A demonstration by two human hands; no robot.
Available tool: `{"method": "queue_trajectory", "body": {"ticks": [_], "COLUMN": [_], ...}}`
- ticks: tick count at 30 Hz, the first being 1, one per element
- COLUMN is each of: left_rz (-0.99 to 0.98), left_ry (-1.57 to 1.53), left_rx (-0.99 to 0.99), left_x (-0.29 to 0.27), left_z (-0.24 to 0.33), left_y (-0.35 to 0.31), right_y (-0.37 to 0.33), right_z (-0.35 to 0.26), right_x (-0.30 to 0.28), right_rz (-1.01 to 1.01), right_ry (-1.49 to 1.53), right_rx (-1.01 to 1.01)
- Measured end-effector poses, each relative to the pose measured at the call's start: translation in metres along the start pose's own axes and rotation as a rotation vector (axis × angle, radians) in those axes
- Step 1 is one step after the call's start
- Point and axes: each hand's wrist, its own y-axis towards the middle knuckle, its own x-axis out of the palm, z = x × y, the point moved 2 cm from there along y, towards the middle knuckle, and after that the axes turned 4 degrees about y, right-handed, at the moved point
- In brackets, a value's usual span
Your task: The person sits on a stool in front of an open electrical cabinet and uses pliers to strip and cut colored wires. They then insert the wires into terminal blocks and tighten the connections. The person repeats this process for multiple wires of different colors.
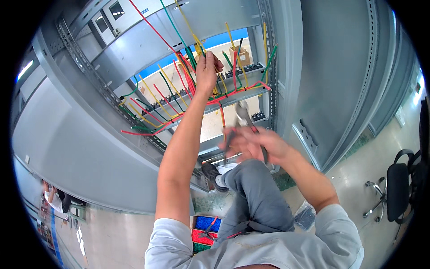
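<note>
My left hand (207, 71) is raised to the bundled wires inside a grey metal cabinet frame. Its fingers are closed around yellow and green wires (197, 44), whose exact number the hand hides. Lower and to the right, my right hand (257, 142), smeared by motion, grips a pair of pliers (242, 112) with dark handles. The metal jaws point up toward the frame, apart from the wires. Red, yellow and green wire ends (168, 85) fan out left of my left hand, above a rail of black terminal parts (156, 106). More wires (242, 67) stick up at the right.
Grey cabinet panels (89, 148) flank the opening on both sides. Below, a tray of blue, red and green small parts (207, 223) holds red-handled pliers (208, 232). A black office chair (397, 193) stands at the right. Another person (56, 199) sits far left. A cardboard box (242, 56) lies behind the frame.
</note>
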Motion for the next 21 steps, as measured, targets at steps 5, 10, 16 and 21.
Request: {"method": "queue_trajectory", "body": {"ticks": [5, 10, 16, 21], "left_rz": [0.003, 0.056, 0.092, 0.114], "left_ry": [-0.127, 0.019, 0.000, 0.020], "left_rx": [0.022, 0.014, 0.068, 0.093], "left_x": [-0.002, -0.004, 0.000, 0.002], "left_z": [-0.012, 0.013, 0.002, 0.002], "left_y": [0.006, -0.015, -0.012, -0.010], "right_y": [0.094, 0.152, 0.167, 0.175], "right_z": [-0.051, -0.073, -0.084, -0.085], "right_x": [0.025, 0.023, 0.023, 0.024], "right_rz": [-0.180, -0.162, -0.091, -0.143], "right_ry": [0.152, 0.280, 0.266, 0.359], "right_rx": [-0.127, -0.236, -0.310, -0.330]}}
